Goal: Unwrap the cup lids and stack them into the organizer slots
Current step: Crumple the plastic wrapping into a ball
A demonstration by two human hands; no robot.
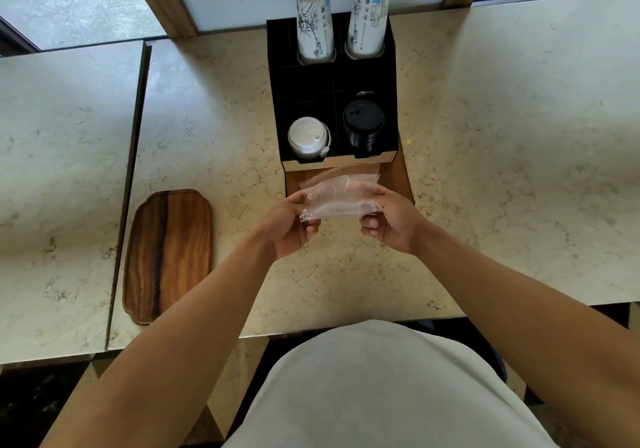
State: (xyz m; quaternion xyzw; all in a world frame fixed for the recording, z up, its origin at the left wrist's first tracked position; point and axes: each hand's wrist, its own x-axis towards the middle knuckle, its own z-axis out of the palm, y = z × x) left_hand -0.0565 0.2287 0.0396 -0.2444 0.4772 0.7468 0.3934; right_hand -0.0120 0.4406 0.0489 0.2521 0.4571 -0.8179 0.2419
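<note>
Head camera, looking steeply down and forward over a counter.

One wide-angle view from the person's head, facing the organizer (pixel 332 101) at the counter's far edge by the window. Both forearms reach in from the bottom corners and meet just below the organizer; the torso fills the lower middle. Edges bow from the lens.

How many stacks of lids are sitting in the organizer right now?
2. A white lid stack fills the front-left slot of the black organizer, and a black lid stack fills the front-right slot. The dark middle slots are hard to see into, so more may be hidden.
</note>
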